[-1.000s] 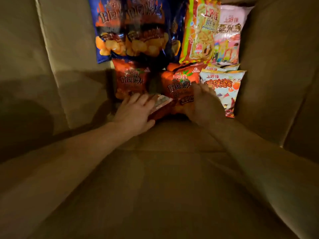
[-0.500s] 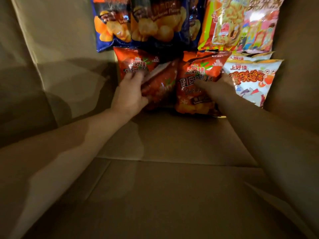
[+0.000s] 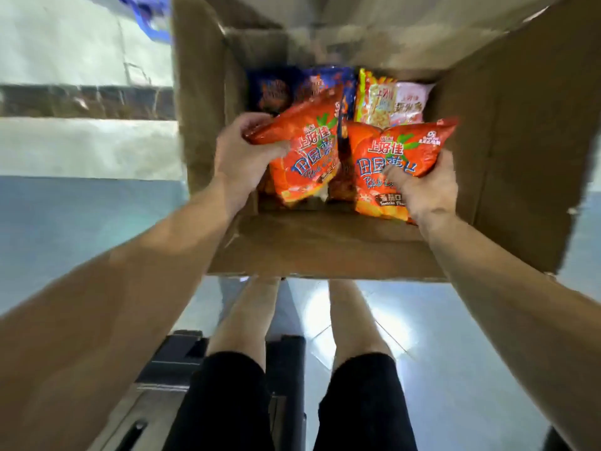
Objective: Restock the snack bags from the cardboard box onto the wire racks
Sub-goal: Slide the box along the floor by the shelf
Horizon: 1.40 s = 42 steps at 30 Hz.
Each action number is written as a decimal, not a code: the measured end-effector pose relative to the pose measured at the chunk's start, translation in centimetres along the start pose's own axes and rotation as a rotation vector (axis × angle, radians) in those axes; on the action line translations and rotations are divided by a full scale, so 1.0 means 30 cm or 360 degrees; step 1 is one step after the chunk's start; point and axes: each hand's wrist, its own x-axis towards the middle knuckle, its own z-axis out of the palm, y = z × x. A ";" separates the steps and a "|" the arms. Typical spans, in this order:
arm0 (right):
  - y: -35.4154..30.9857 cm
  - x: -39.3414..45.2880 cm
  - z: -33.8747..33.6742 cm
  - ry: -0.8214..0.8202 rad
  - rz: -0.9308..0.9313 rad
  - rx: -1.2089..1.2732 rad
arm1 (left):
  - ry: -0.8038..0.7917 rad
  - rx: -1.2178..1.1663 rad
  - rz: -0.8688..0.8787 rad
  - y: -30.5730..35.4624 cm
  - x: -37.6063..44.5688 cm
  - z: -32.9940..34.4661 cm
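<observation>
Left hand [image 3: 242, 154] fingers gripping one orange snack bag [image 3: 309, 148] by its edge; right hand [image 3: 422, 183] fingers clamping a second orange bag [image 3: 395, 154]. Both bags hovering inside the open cardboard box [image 3: 325, 245], above blue and yellow bags [image 3: 379, 99].

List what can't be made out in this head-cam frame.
- Wire racks: none in the head view, so their place is unknown.
- Blue bags at the back of the cardboard box: motion blur, print unreadable.
- Box bottom: covered by the two orange bags, one gripped by the left hand, the other by the right hand.
- Dark object by the legs: blurred, cut off by the lower edge.
</observation>
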 end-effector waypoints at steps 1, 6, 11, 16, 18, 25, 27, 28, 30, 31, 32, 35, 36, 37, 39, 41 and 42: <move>-0.052 -0.067 -0.054 0.0040 -0.0039 0.0022 | 0.0018 -0.0047 0.0048 0.074 -0.053 -0.049; -0.307 -0.428 -0.296 0.0172 -0.0198 0.0135 | -0.0017 -0.0213 0.0123 0.411 -0.330 -0.337; -0.512 -0.734 -0.429 0.0195 -0.0432 0.0300 | -0.0095 -0.0579 0.0220 0.581 -0.616 -0.605; -0.642 -0.991 -0.470 0.0049 -0.0756 0.0381 | 0.0040 -0.0891 0.0357 0.571 -0.883 -0.788; -0.672 -1.080 -0.478 -0.0016 -0.0868 0.0384 | 0.0130 -0.0938 0.0395 0.553 -0.972 -0.853; -0.775 -1.358 -0.435 -0.0297 -0.1085 0.0392 | 0.0502 -0.1203 0.0410 0.468 -1.214 -1.055; -0.808 -1.434 -0.413 -0.0393 -0.1138 0.0403 | 0.0597 -0.1242 0.0408 0.437 -1.264 -1.124; -0.826 -1.468 -0.399 -0.0425 -0.1160 0.0395 | 0.0642 -0.1241 0.0399 0.424 -1.287 -1.160; -0.873 -1.531 -0.358 -0.0442 -0.1213 0.0358 | 0.0726 -0.1224 0.0389 0.400 -1.321 -1.236; -0.898 -1.567 -0.330 -0.0451 -0.1237 0.0339 | 0.0766 -0.1225 0.0393 0.384 -1.330 -1.278; -0.923 -1.603 -0.297 -0.0465 -0.1265 0.0322 | 0.0803 -0.1227 0.0398 0.369 -1.336 -1.319; -0.999 -1.721 -0.178 -0.0550 -0.1357 0.0265 | 0.0845 -0.1251 0.0410 0.326 -1.334 -1.448; -1.024 -1.758 -0.128 -0.0579 -0.1390 0.0240 | 0.0844 -0.1264 0.0408 0.311 -1.328 -1.495; -1.052 -1.794 -0.075 -0.0599 -0.1429 0.0213 | 0.0833 -0.1278 0.0409 0.294 -1.318 -1.547; -1.108 -1.858 0.041 -0.0604 -0.1467 0.0188 | 0.0788 -0.1276 0.0395 0.259 -1.292 -1.661; -1.163 -1.920 0.159 -0.0592 -0.1486 0.0176 | 0.0750 -0.1291 0.0395 0.227 -1.270 -1.784; -1.189 -1.950 0.219 -0.0591 -0.1493 0.0182 | 0.0722 -0.1290 0.0406 0.210 -1.260 -1.847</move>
